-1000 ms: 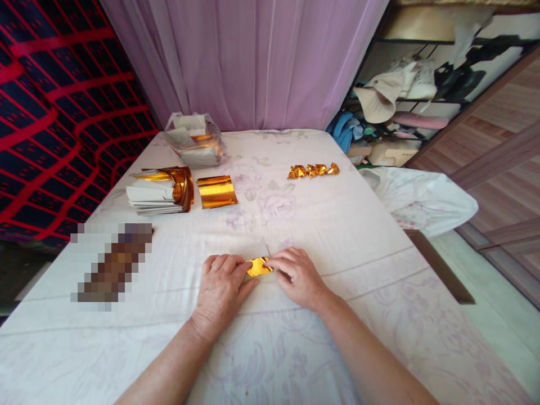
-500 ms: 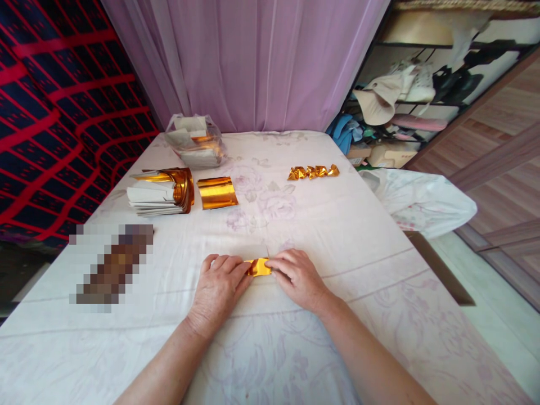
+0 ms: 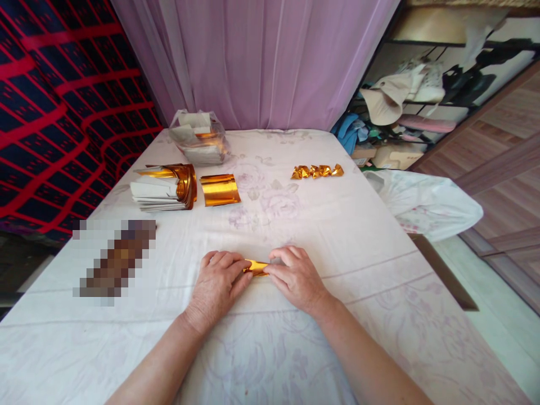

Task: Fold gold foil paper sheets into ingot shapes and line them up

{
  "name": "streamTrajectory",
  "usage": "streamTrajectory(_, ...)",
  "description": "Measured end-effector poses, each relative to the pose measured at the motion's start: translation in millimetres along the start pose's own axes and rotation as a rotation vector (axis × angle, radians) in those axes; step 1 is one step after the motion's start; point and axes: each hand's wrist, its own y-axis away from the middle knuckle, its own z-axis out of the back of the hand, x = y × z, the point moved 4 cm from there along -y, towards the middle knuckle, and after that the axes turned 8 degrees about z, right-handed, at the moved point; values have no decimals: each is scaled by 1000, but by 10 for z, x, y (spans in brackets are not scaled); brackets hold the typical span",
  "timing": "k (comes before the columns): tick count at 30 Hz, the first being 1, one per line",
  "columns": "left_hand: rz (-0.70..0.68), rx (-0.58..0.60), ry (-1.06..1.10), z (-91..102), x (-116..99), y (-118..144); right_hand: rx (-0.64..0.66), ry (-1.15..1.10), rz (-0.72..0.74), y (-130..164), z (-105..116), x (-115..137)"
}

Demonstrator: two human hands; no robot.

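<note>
A small strip of gold foil paper lies on the cloth-covered table between my two hands. My left hand has its thumb and fingertips closed on the strip's left end. At the right end, my right hand pinches the foil with thumb and fingers; its fingertips partly cover that end. Farther off lies a flat sheet of gold foil paper, beside a thick folded stack of the same paper. Several twisted gold foil pieces sit in a row toward the back right.
A clear plastic bag of paper stands at the table's back left. A pixelated dark item lies on the left side. Beyond the right edge are a white plastic bag and a shelf with shoes and a cap.
The gold strip between my hands looks narrower than before, its right end now tapering. My right hand's fingers have shifted along that end, while my left hand stays at the other.
</note>
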Motion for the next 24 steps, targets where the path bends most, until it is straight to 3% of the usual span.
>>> streamTrajectory(4,78,-4,2,6,-27,2,46,-58,41,-2,-35,114)
streamTrajectory(10,124,15,13,0,-57,-6,92,-70,-50,-6,-60,130)
streamTrajectory(24,136,33,60,-5,-20,3,20,-117,-228,60,-85,110)
